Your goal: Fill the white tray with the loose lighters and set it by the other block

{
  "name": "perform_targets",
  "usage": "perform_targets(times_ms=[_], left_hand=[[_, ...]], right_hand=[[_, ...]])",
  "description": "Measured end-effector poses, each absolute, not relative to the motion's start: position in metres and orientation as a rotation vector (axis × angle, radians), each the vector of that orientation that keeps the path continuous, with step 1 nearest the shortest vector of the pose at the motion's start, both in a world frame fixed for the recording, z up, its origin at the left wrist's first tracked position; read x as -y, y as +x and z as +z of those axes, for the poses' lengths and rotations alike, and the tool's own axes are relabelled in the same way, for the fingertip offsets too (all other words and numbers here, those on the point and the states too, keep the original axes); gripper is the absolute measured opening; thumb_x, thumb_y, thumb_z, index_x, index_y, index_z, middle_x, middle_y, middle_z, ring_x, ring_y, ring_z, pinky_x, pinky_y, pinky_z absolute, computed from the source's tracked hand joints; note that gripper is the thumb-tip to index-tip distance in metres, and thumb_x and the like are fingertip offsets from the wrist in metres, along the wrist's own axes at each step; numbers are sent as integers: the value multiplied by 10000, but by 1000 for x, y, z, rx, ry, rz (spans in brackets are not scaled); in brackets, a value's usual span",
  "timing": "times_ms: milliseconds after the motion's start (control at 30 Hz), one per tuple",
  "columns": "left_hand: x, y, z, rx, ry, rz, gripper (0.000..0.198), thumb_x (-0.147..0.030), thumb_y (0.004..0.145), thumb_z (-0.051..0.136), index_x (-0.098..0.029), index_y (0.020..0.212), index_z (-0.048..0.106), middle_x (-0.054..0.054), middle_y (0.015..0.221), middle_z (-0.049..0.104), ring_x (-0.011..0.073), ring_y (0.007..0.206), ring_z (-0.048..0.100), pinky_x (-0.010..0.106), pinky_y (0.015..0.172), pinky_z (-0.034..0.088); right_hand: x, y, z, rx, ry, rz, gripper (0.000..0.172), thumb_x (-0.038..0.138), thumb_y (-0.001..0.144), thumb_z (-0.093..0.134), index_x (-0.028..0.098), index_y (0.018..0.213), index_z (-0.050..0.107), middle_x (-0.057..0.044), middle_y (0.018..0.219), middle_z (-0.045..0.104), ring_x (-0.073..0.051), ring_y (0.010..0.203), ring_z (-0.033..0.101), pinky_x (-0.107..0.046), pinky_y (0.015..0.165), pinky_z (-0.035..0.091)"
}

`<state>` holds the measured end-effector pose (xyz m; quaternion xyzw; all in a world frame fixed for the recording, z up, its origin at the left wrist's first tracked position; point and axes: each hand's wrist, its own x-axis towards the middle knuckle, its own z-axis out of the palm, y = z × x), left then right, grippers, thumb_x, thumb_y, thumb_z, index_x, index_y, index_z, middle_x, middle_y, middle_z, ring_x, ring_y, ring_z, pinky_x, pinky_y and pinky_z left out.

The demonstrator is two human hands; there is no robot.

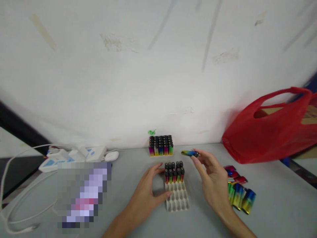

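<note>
Near the far edge of the desk (128, 172), a right hand (213, 175) pinches a lighter (188, 153) by its black end, long axis crosswise and pointing left, beyond and right of the tray (177, 199), where the nearer left hand (146, 189), fingers loosely spread, rests its thumb.

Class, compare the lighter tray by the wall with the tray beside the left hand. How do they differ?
The wall tray shows no vacant cells; the near tray has two rows of lighters at its far end, then bare cells. The wall tray stands apart from the left hand; the near tray has that hand's thumb at its side. Both hold upright, black-topped lighters.
</note>
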<state>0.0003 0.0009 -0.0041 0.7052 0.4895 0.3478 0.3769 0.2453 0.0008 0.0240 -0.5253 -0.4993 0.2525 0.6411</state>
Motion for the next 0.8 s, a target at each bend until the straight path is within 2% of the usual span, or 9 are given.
perform_targets(times_ms=[100, 233, 333, 467, 633, 800], left_hand=[[-1, 0, -5, -1244, 1801, 899, 878, -165, 804, 932, -309, 1567, 522, 105, 1529, 684, 365, 1454, 613, 580, 1284, 409], [-1, 0, -6, -1224, 1808, 905, 855, -183, 817, 933, -317, 1560, 531, 97, 1517, 689, 359, 1446, 619, 584, 1280, 422], [-1, 1, -6, -1221, 1796, 922, 846, -165, 808, 930, -310, 1547, 546, 106, 1492, 699, 363, 1417, 639, 590, 1261, 448], [1, 1, -4, -1184, 1808, 950, 812, -201, 838, 917, -303, 1552, 543, 120, 1503, 690, 362, 1413, 643, 589, 1249, 469], [0, 1, -4, -1148, 1819, 961, 817, -165, 814, 933, -302, 1526, 557, 102, 1495, 698, 349, 1408, 651, 553, 1254, 474], [0, 0, -4, -1143, 1834, 953, 832, -138, 825, 915, -314, 1545, 537, 91, 1511, 690, 339, 1424, 640, 542, 1266, 456]], right_hand=[[5, 243, 28, 1200, -1099, 694, 289, 406, 1020, 780, 273, 1277, 769, -50, 1199, 788, -219, 1057, 720, -354, 962, 553], [13, 238, 35, 1381, -1025, 861, 234, 389, 1051, 749, 281, 1254, 796, -17, 982, 783, -171, 826, 698, -278, 739, 556], [18, 236, 38, 1559, -1012, 824, 198, 342, 1052, 750, 297, 1235, 811, -1, 930, 759, -148, 744, 656, -258, 664, 522], [21, 235, 37, 1800, -950, 654, 231, 270, 1044, 757, 286, 1270, 799, 5, 884, 748, -149, 727, 660, -269, 683, 522], [22, 234, 29, 2010, -860, 546, 284, 240, 1038, 767, 266, 1321, 764, -38, 1141, 840, -160, 797, 757, -290, 789, 571], [22, 233, 29, 2043, -906, 542, 279, 255, 1046, 761, 273, 1325, 754, -27, 1123, 848, -157, 753, 763, -286, 765, 581]])
